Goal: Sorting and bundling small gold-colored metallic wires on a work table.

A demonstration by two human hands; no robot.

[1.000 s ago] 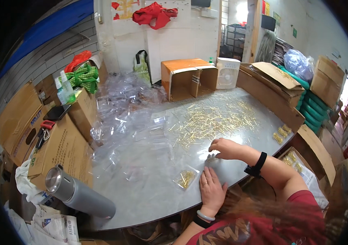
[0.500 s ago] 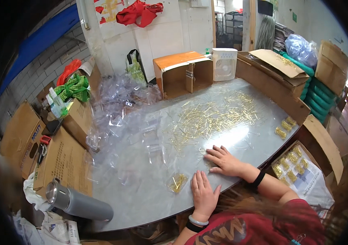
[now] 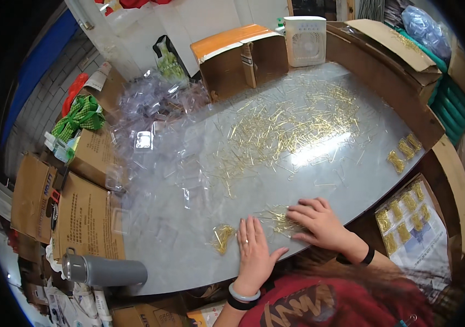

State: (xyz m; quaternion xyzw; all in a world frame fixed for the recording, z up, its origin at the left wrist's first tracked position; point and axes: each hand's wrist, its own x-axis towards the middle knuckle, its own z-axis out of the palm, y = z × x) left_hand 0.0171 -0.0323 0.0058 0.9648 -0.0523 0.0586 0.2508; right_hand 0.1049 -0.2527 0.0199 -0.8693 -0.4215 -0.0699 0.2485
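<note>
My left hand [image 3: 254, 248] lies flat on the grey table [image 3: 199, 275], fingers stretched forward and holding nothing. Just left of it sits a small heap of thin gold wire hooks [image 3: 222, 238], which seems to be in clear plastic. My right hand [image 3: 319, 224] rests low over the table with fingers extended and somewhat apart. Its fingertips touch a loose bunch of gold hooks [image 3: 279, 219] between the two hands. Farther back, many more hooks [image 3: 292, 128] lie scattered in a wide pile.
Clear plastic cases [image 3: 159, 109] heap up at the left. A grey flask [image 3: 107, 270] stands at the near left edge. An open orange-topped box [image 3: 240, 60] and a white fan [image 3: 305, 43] stand behind. Bundled hooks [image 3: 404, 151] lie right, above a carton of filled packs [image 3: 404, 215].
The view has shifted and tilted down. My right hand has uncovered more of the hooks between my hands; its fingers now rest at their right side. My left hand stays flat.
</note>
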